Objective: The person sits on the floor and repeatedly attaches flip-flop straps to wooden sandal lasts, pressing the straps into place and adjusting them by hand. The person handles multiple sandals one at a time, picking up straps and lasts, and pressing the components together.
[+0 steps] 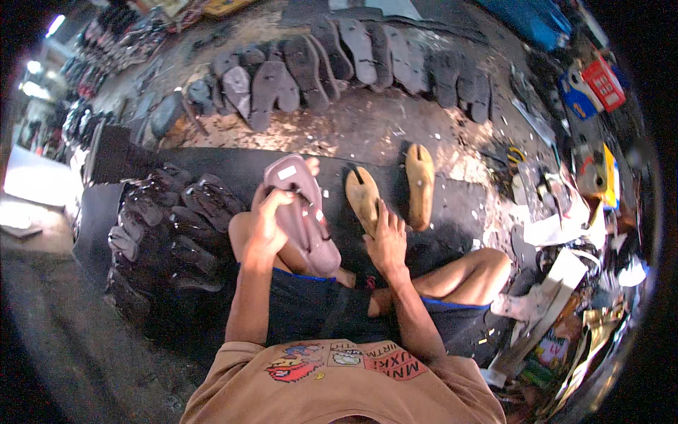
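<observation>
While the left hand (265, 222) grips a brownish-mauve sandal (321, 254) by its side, thumb over the strap area and fingertips showing past the far edge, the right hand (387, 244) touches the near end of a wooden foot form (359, 189), fingers bent; cannot tell if it is firmly grasped. Sandal is held slanted above the left leg, white label (287, 172) at its far end. Touched form lies toe end away, slit at tip; second wooden form (420, 187) just to its right, apart from both hands. Both on black mat (459, 212). Dark sandals (191, 219) piled left, several glossy. Dark soles (274, 88) lined up beyond mat. Yellow-handled scissors (518, 152) off to right.
</observation>
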Tool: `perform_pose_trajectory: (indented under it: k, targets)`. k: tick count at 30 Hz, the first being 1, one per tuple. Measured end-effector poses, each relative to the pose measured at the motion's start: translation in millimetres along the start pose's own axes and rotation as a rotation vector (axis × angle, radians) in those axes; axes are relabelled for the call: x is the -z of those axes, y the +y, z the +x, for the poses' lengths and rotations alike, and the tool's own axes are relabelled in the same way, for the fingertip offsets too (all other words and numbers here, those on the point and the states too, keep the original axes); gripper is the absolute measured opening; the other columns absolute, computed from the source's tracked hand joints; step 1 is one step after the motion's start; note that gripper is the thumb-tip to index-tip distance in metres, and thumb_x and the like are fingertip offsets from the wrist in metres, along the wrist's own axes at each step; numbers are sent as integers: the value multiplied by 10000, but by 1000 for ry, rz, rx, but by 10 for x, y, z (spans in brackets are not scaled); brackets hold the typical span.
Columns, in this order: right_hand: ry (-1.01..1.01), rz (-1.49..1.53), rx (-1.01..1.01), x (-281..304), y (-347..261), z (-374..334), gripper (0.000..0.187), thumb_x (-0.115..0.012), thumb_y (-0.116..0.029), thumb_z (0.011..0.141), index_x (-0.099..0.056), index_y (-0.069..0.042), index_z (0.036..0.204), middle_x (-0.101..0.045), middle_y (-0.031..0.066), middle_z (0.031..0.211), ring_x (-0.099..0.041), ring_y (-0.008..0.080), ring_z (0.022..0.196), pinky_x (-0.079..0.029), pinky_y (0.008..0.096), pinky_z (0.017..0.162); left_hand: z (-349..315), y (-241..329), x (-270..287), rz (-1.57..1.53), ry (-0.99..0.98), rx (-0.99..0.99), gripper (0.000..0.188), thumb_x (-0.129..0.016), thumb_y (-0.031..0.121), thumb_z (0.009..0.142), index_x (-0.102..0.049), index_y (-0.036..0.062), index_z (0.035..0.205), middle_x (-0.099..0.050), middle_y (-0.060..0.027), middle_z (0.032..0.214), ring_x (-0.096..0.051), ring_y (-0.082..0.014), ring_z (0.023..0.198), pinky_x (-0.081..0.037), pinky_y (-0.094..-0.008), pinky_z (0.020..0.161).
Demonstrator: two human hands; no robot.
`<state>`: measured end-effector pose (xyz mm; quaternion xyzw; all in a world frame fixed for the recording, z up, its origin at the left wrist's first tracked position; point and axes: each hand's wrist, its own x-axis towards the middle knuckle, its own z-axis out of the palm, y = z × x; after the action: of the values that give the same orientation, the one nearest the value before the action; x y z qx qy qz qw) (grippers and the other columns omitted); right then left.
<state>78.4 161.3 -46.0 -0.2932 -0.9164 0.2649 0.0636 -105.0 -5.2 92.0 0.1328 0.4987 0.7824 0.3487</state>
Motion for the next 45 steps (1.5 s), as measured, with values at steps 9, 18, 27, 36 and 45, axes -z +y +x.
perform_pose_trajectory:
  k: [9, 18, 27, 36, 45]
  targets:
    - [-187, 908, 25, 1479, -424, -674, 768, -758, -54, 813, -525, -9, 1544, -584, 188, 1514, -565, 297, 1405, -424, 418, 1202, 234, 20, 442, -344, 334, -100, 558, -621, 277, 1044, -447, 265, 1574, -568, -170, 1509, -574, -373, 1387, -498, -638, 1115]
    - [-170, 1089, 0, 1356, -823, -903, 582, -732, -22, 916, -566, 61, 1467, -664, 208, 1408, -635, 258, 1294, -482, 383, 1128, 14, -47, -19, -323, 60, -54, 589, -633, 162, 1029, -416, 230, 1572, -574, -266, 1445, -645, -436, 1256, -596, -628, 973]
    - [26, 1177, -48, 822, -1071, -896, 549, -644, -146, 1060, -496, 48, 1552, -550, 178, 1565, -505, 242, 1437, -335, 395, 1239, -141, -402, -253, -411, 115, -17, 596, -678, 212, 1034, -433, 228, 1577, -615, -227, 1369, -675, -379, 1216, -618, -544, 973]
    - [-122, 747, 337, 817, -948, -804, 673, -833, -61, 839, -572, -39, 1459, -483, 276, 1580, -478, 403, 1472, -367, 494, 1229, -806, -945, -243, -416, 311, 331, 539, -613, 477, 1054, -580, 64, 1400, -676, -63, 1233, -662, -165, 1136, -528, -354, 1018]
    - [-305, 1364, -207, 694, -481, -732, 466, -518, -410, 1144, -724, 6, 1113, -743, 38, 977, -650, 111, 916, -539, 328, 864, -965, -650, -476, -489, 73, 445, 541, -584, 493, 1049, -627, 40, 1342, -748, -85, 1138, -728, -189, 994, -586, -343, 918]
